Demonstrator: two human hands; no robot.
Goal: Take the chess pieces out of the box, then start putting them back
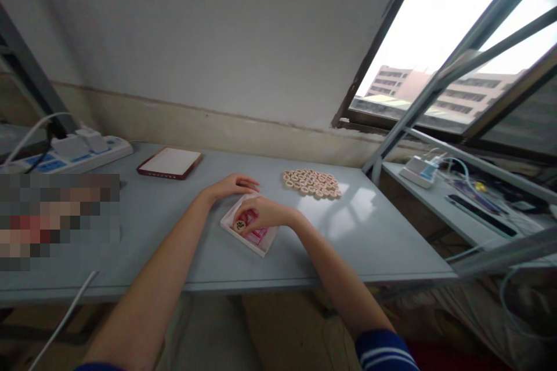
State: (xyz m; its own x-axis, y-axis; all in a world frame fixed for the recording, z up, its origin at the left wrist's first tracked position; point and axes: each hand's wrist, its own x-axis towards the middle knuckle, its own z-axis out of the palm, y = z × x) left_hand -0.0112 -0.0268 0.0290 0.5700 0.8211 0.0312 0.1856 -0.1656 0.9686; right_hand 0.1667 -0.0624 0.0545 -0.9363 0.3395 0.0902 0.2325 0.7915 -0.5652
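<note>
A shallow white box (263, 249) lies near the front of the grey-blue table, with pink markings or material inside. My right hand (264, 213) reaches into it, its fingers closed on a round Chinese chess piece (239, 225) that bears a dark character. At the box's far left corner, my left hand (232, 184) rests with its fingers stretched out and holds nothing; whether it touches the rim I cannot tell. Behind and to the right, many similar Chinese chess pieces (312, 183) lie flat in a close cluster.
A dark red box lid or tray (169, 163) with a white surface lies at the back left. Beside it is a power strip (82, 151) with plugs and cables. A metal frame post (378, 167) stands at the right, near another surface with a charger (418, 171).
</note>
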